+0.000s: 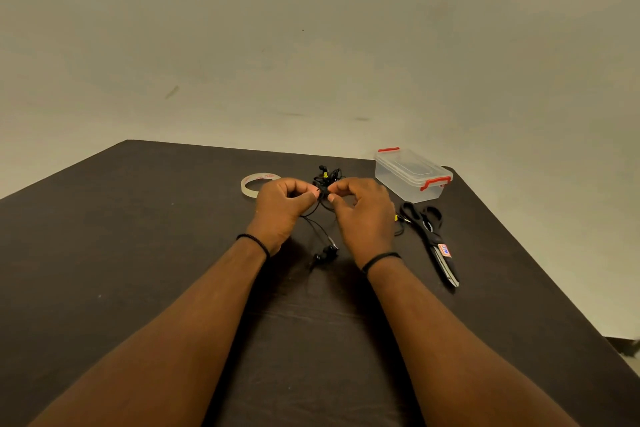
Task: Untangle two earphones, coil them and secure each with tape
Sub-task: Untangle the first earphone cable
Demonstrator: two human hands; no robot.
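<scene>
A tangled bundle of black earphones (327, 184) is pinched between the fingertips of both hands, held just above the table (138, 236). The left hand (282, 206) is curled, thumb and forefinger closed on the cable at the knot's left side. The right hand (363, 210) is likewise curled, thumb and forefinger closed on the knot's right side; the two sets of fingertips are nearly touching. The bulk of the tangle, with small yellow marks, is seen just beyond the fingertips, on the far side. Loose cable strands are trailed down from the fingers between the two wrists, and earbuds with a plug (325, 251) are lying on the table below the hands, near the right wrist. A further plug end (401, 218) is seen just right of the right hand.

A tape roll (251, 187), clear with red print, is lying flat just left of and beyond the left fingers, partly hidden by them. A clear plastic box (412, 175) with red clips, lid on, is set beyond and right of the right fingers. Black-handled scissors (431, 236) are laid right of the right hand, blades pointing toward the person. A thin dark band is worn on each wrist.

The table is dark brown, matte. Behind it a plain beige wall (311, 45) with faint scuffs is seen.
</scene>
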